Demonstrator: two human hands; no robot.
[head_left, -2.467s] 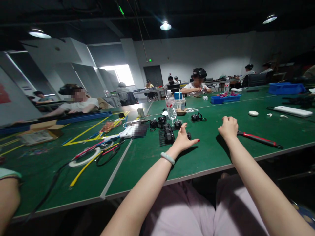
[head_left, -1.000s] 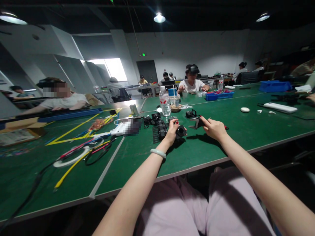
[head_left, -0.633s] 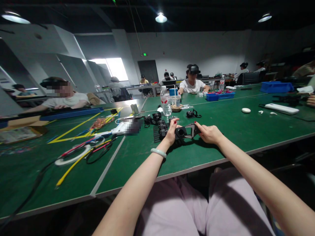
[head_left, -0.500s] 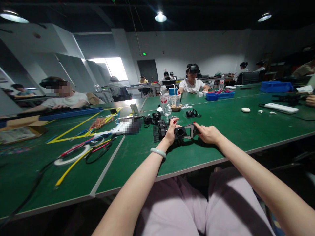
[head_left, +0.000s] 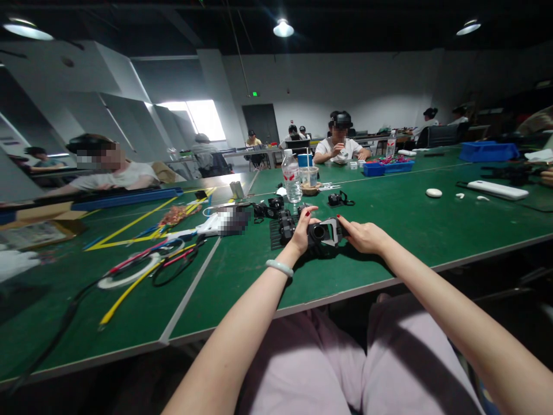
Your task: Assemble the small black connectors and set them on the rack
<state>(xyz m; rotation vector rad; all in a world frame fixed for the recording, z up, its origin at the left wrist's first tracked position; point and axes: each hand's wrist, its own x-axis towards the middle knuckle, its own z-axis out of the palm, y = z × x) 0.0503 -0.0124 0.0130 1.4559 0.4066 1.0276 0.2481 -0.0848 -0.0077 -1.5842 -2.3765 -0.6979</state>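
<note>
Both hands are on a black camera-like device, which has a round lens-like part and a grey-edged rectangular opening. My left hand grips its left side, thumb raised, a pale bangle on the wrist. At the right end my right hand is closed around the edge, its index finger along the top. The device is held just over the green table. Left of it, near my left fingers, lie black ribbed parts. Another small black device with a strap lies farther back.
A water bottle and a plastic cup stand behind the hands. Cables and a white roll lie left. On the right are a white case, earbuds and a white power bank. Co-workers sit around the table.
My hands stay on the device, which has shifted and turned slightly. Across the table, a co-worker has raised a hand. A blurred white shape has appeared at the left edge.
</note>
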